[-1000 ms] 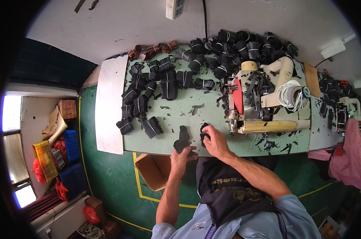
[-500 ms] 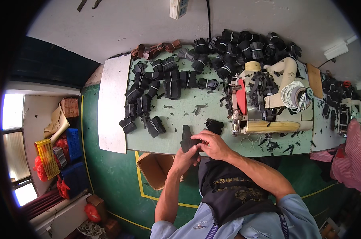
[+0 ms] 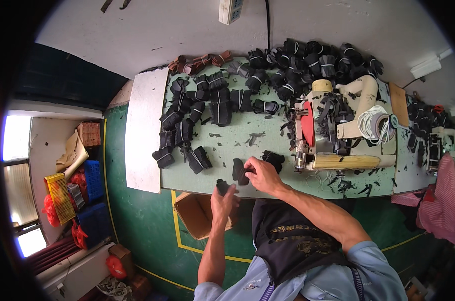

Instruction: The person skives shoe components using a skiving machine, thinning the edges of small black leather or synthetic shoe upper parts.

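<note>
At the front edge of the pale green table [image 3: 207,180], my left hand [image 3: 222,199] is closed around a small black fabric piece [image 3: 221,187] that pokes out above the fingers. Just to its right, my right hand [image 3: 260,174] grips another black fabric piece [image 3: 239,171] with thumb and fingers, holding it at the tabletop. The two hands are apart. Beyond the right hand lies a dark bundle [image 3: 273,159] of the same sort of material. Several tied black bundles [image 3: 220,113] cover the table's left and middle.
A cream sewing machine [image 3: 360,100] with a white cord coil [image 3: 375,124] stands at right amid black scraps. More tied bundles [image 3: 313,55] are heaped along the back wall, brown ones [image 3: 202,61] at back left. A cardboard box [image 3: 197,218] sits below the table edge.
My hands have separated: the left has moved left and down with a black piece, while the right keeps a black piece at the table. Earlier both hands held the material together.
</note>
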`<state>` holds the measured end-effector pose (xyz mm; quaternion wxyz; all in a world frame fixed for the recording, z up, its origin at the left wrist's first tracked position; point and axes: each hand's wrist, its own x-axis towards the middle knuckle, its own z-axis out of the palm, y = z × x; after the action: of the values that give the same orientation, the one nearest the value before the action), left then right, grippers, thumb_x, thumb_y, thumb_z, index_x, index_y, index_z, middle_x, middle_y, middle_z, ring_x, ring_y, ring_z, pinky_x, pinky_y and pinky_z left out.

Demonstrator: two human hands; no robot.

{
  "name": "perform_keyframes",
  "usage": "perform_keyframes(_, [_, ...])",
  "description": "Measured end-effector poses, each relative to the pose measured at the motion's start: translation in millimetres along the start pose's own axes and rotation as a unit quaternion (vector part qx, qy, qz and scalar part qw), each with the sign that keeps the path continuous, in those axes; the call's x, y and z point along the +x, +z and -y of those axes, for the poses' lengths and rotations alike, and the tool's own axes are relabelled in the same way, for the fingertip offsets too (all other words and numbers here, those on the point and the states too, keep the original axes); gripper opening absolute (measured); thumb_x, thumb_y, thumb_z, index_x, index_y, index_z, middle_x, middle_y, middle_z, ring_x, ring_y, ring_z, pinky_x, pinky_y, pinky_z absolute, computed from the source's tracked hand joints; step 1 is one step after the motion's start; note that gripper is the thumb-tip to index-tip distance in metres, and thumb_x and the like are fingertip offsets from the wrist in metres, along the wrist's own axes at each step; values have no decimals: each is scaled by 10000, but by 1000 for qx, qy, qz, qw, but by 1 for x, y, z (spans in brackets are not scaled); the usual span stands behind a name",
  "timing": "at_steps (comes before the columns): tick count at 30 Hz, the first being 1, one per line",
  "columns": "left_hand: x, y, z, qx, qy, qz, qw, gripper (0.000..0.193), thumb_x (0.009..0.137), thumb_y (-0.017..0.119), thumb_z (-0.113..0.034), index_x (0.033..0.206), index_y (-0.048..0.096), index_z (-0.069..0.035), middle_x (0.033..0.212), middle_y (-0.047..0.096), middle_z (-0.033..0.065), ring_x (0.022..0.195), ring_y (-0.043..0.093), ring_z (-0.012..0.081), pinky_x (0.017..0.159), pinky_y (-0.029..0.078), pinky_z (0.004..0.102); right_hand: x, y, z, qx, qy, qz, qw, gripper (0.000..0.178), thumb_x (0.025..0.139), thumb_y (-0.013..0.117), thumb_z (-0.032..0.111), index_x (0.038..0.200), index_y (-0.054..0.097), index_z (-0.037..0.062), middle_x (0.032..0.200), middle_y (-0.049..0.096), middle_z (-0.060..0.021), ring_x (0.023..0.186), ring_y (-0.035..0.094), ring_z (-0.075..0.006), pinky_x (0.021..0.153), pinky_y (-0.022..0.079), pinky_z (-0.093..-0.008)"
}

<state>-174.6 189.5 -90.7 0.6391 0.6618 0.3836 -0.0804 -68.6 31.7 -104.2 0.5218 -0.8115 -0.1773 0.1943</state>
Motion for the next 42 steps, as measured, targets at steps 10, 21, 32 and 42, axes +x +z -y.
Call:
perform_keyframes(10, [-9,21,-12,205,141,-8,969,380,920,664,-187,1243,542,-25,867,708,147,727,705,252,620,542,347,-20,-5,22,82,34,48,995,390,828,796,218,1045,540,19,1014,615,-95,797,621,-184,698,510,-312])
perform_keyframes(21, [-33,49,-58,238,139,220,936,759,941,594,-150,1574,177,-96,1043,680,181,792,657,223,797,532,388,-41,-50,25,242,109,15,964,312,851,765,200,965,529,31,854,598,-34,784,565,-105,706,483,-291])
perform_keyframes(32, [-59,84,-106,367,246,225,868,372,775,835,-247,980,674,19,870,609,98,749,631,194,704,511,308,-92,-108,26,276,137,-10,951,248,821,781,115,930,571,39,796,613,9,722,549,-65,664,469,-255])
perform_keyframes(42, [-79,107,-122,273,91,304,908,321,845,796,-276,913,690,20,785,657,47,670,566,93,595,451,287,-119,-129,19,389,145,-20,910,187,858,762,81,935,601,26,805,684,-22,704,620,-74,613,497,-237])
